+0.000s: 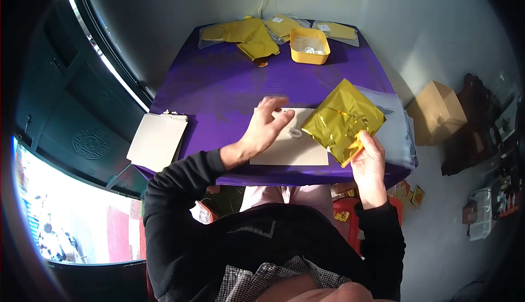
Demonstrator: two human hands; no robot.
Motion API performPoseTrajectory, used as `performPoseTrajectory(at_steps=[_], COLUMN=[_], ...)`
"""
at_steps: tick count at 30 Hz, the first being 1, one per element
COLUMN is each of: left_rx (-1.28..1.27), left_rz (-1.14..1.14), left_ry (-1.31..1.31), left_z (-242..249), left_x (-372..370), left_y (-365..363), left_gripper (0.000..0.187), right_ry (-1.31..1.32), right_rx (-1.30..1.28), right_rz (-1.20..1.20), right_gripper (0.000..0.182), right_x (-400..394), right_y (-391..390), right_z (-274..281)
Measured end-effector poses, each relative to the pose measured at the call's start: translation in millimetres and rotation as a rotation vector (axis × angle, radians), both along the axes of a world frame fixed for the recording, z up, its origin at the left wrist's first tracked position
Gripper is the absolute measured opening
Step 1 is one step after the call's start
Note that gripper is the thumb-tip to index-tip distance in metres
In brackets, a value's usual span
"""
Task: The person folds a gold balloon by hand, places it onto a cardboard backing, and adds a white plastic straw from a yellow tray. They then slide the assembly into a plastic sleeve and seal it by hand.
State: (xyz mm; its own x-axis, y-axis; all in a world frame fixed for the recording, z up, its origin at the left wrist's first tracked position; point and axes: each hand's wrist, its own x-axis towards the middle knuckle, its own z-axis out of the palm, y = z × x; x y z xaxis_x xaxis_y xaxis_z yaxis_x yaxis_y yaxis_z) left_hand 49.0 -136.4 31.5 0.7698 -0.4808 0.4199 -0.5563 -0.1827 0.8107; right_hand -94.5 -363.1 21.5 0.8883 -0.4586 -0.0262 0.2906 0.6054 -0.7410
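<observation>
My right hand (369, 159) grips a shiny gold foil sheet (344, 117) by its lower right corner, with a bit of orange-yellow material (355, 144) pinched there too. The foil is creased and held up above the table's right side. My left hand (265, 126) hovers to its left, holding nothing, thumb and fingers bent but apart. Beneath that hand lies a cream card or board (295, 151) with a small oval label (294, 132) on it. The foil overlaps part of the card's right side.
Purple cloth covers the table (219, 89). At the back sit gold foil sheets (251, 34) and a yellow tub (310, 56). A stack of cream cards (156, 138) lies at left, clear plastic sleeves (396, 132) at right. A cardboard box (437, 110) stands beyond the table.
</observation>
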Motion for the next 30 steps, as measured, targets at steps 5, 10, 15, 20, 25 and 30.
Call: performPoseTrajectory(at_steps=[5, 10, 15, 20, 25, 30], left_rx=[-0.383, -0.69, -0.88, -0.739, -0.663, -0.385], left_rz=[-0.393, -0.467, -0.336, -0.212, -0.247, -0.247], left_ry=[0.884, 0.925, 0.925, 0.924, 0.983, 0.947], left_z=[1.2, 10.4, 15.2, 14.7, 30.0, 30.8], left_x=[-48.9, -62.0, -60.7, -44.7, -30.7, -10.8], left_y=[9.4, -11.4, -10.3, 8.6, 26.2, 25.9], left_gripper=[0.068, 0.043, 0.021, 0.014, 0.02, 0.025], right_ry=[-0.167, -0.216, -0.177, -0.08, -0.138, -0.095], right_rx=[0.093, 0.116, 0.099, -0.021, -0.136, -0.207], right_rz=[-0.015, 0.085, 0.144, 0.304, 0.449, 0.526], right_gripper=[0.024, 0.029, 0.026, 0.024, 0.052, 0.041], right_x=[24.4, 38.5, 36.9, 38.9, 33.4, 49.2], right_y=[34.4, 61.6, 78.0, 64.5, 46.0, 25.0], right_z=[14.2, 3.1, -4.0, -25.5, 2.0, 20.0])
